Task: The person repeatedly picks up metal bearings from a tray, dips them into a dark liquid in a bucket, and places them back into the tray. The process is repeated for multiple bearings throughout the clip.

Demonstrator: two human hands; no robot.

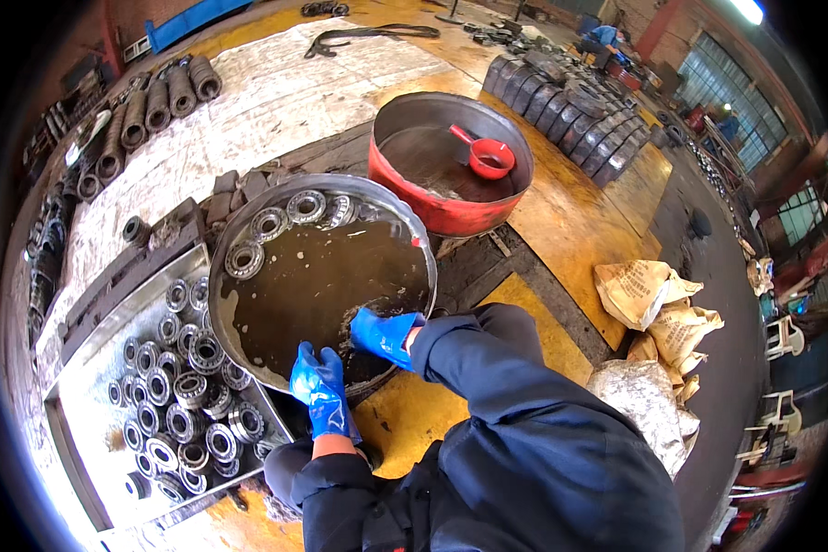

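Observation:
A round metal tub [219, 304] of murky brown liquid stands before me, with several roller bearings [270, 224] resting along its far left edge. Both my hands wear blue rubber gloves. My left hand [320, 385] is over the near rim, its fingers curled; whatever they hold, if anything, is hidden. Just above the liquid, on the near right side, my right hand [385, 337] is closed. The liquid looks disturbed beside its fingers, and I cannot make out what is in its grip.
Left of the tub, a metal tray [110, 501] bears many loose bearings [185, 424]. Beyond the tub stands a red drum [432, 204] of dark liquid, with a red dipper [490, 158] in it. Paper sacks [642, 293] lie at right. Stacked dark metal blocks [570, 115] stand farther back.

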